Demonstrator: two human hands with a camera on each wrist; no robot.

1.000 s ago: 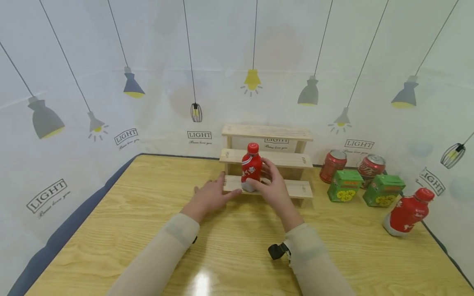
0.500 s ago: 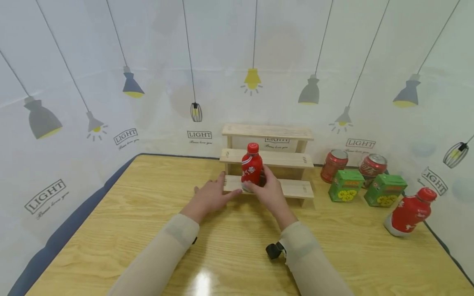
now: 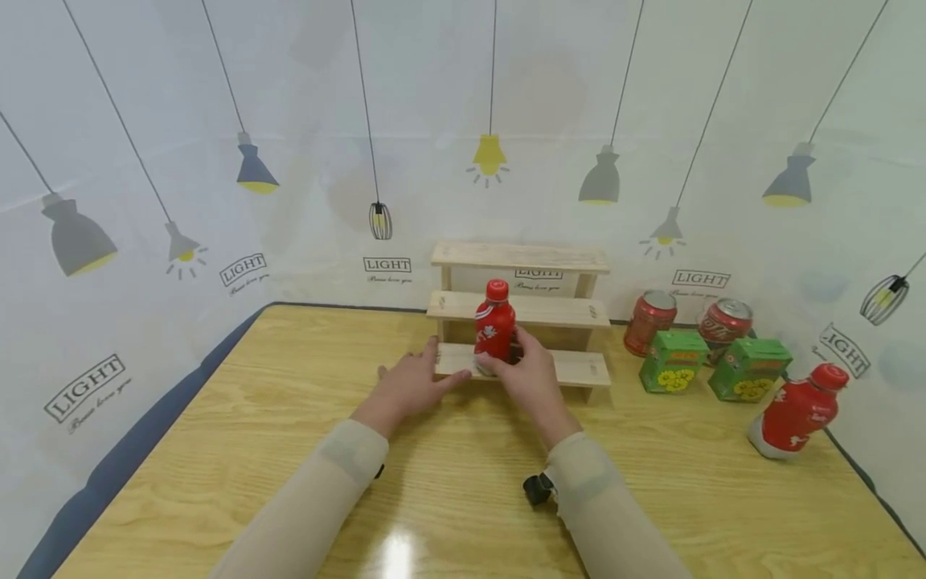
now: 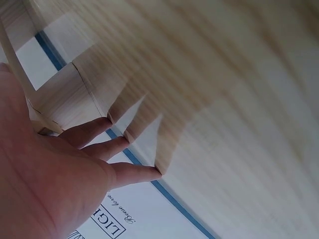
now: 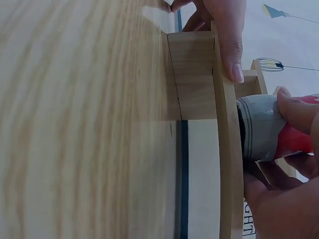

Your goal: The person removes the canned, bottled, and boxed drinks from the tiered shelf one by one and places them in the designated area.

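A red plastic bottle (image 3: 495,322) with a red cap stands upright at the lowest step of a three-tier wooden shelf (image 3: 582,366). My right hand (image 3: 534,378) grips it low down, thumb on the near side and fingers round the far side. In the right wrist view the grey bottom of the bottle (image 5: 261,127) is at the step's board. My left hand (image 3: 412,384) is at the shelf's left end, its thumb resting on the lowest step's front edge. The left wrist view shows the left fingers (image 4: 134,172) spread and fairly straight, fingertips on the table.
Right of the shelf stand two red cans (image 3: 651,322) behind two green drink cartons (image 3: 674,362). Another red bottle (image 3: 796,414) is nearer the table's right edge. A lamp-patterned sheet (image 3: 304,241) encloses the back and sides of the wooden table (image 3: 289,418).
My right fingers have closed in a little more round the bottle, and the right wrist has shifted slightly left. The left hand and the shelf keep their places.
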